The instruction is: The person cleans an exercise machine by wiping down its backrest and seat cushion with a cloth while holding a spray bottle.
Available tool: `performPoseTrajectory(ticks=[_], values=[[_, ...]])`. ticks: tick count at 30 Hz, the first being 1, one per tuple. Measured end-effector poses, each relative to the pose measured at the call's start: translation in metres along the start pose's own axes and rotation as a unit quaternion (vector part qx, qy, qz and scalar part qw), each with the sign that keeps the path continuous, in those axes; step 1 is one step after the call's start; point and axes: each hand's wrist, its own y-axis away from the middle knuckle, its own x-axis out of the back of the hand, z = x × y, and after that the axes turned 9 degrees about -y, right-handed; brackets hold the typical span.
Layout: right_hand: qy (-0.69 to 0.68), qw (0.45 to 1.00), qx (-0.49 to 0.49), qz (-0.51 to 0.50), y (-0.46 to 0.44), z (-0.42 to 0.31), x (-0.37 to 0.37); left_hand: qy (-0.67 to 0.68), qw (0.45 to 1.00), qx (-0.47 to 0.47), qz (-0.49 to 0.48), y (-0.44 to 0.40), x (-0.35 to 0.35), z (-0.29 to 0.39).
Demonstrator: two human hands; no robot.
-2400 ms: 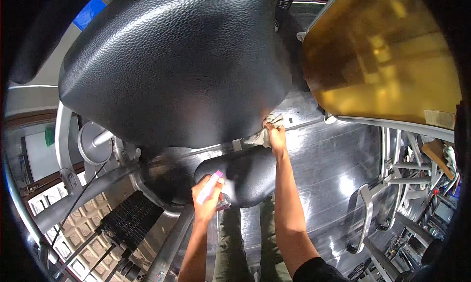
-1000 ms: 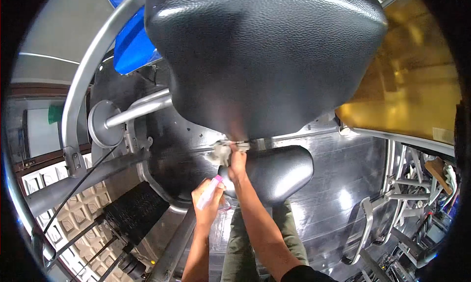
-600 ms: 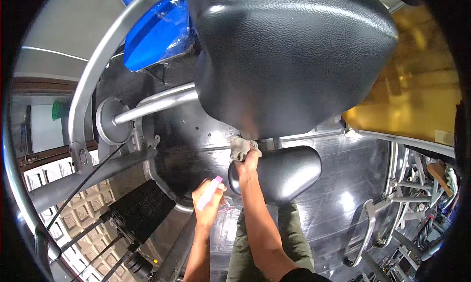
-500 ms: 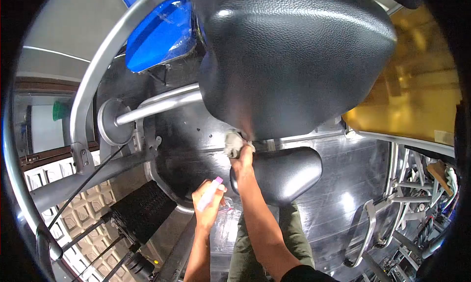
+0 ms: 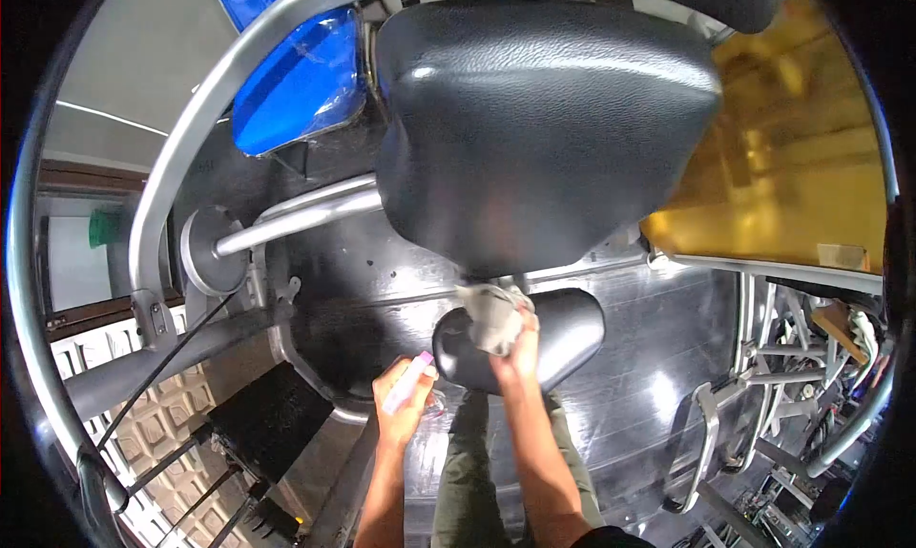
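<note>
My right hand (image 5: 516,365) is closed around a crumpled grey-white cloth (image 5: 494,321), held over the small black padded seat (image 5: 574,327). Whether the cloth touches that seat I cannot tell. In my left hand (image 5: 393,416) is a spray bottle with a white and pink-purple head (image 5: 410,380); most of its clear body is hidden by the fingers. This hand is left of the small seat, above the dark floor. A large black padded backrest (image 5: 544,128) with a glossy, grained cover fills the upper middle, just beyond the cloth.
A curved silver frame tube (image 5: 181,138) and a round-ended bar (image 5: 301,219) stand at left. Behind them is a blue chair (image 5: 301,85). A black cylinder (image 5: 270,421) lies lower left. On the right are a gold panel (image 5: 773,157) and metal racks (image 5: 706,443).
My right hand has drawn the cloth down and right, from the backrest's lower edge to over the small seat. The left hand keeps the bottle nearly in place. The view has shifted slightly.
</note>
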Motion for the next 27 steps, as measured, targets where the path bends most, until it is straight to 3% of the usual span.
performPoseTrajectory(ticks=[2,5,8,11,12,14,17,18,20,21,22,24,26,27], values=[[0.002,0.998,-0.066,0.016,0.005,-0.048,0.02,-0.009,1.0,0.017,-0.009,0.001,-0.011,0.0],[0.125,0.988,-0.022,0.091,0.02,-0.106,0.036,-0.039,0.998,0.001,-0.044,0.004,-0.027,-0.005],[0.147,0.987,-0.058,0.038,0.036,-0.158,0.061,0.019,0.998,0.0,-0.057,0.012,-0.052,-0.007],[0.186,0.977,-0.107,0.009,0.036,-0.187,0.098,-0.032,0.997,0.027,-0.064,0.016,-0.086,-0.036],[0.217,0.97,-0.074,0.08,0.036,-0.188,0.103,-0.066,0.994,0.058,-0.064,0.018,-0.099,-0.04],[0.354,0.93,-0.061,0.081,0.046,-0.205,0.118,-0.082,0.992,0.065,-0.068,0.022,-0.122,-0.048],[0.395,0.918,0.009,0.033,0.054,-0.212,0.118,-0.097,0.987,0.055,-0.112,0.016,-0.153,-0.045],[0.443,0.896,0.025,0.024,0.054,-0.219,0.124,-0.089,0.983,0.121,-0.11,0.016,-0.165,-0.045],[0.473,0.88,0.055,0.008,0.057,-0.224,0.121,-0.091,0.981,0.144,-0.095,0.013,-0.186,-0.058],[0.503,0.86,0.087,-0.002,0.057,-0.226,0.118,-0.096,0.991,0.077,-0.053,0.015,-0.197,-0.066],[0.506,0.858,0.084,0.005,0.056,-0.229,0.12,-0.125,0.982,0.095,-0.102,0.008,-0.206,-0.087],[0.508,0.857,0.086,0.014,0.055,-0.234,0.127,-0.224,0.971,-0.036,-0.071,0.005,-0.226,-0.109],[0.517,0.849,0.11,0.007,0.05,-0.237,0.145,-0.217,0.973,0.001,-0.076,0.002,-0.24,-0.113],[0.544,0.83,0.123,0.009,0.05,-0.24,0.151,-0.266,0.963,-0.043,-0.021,0.005,-0.247,-0.105]])
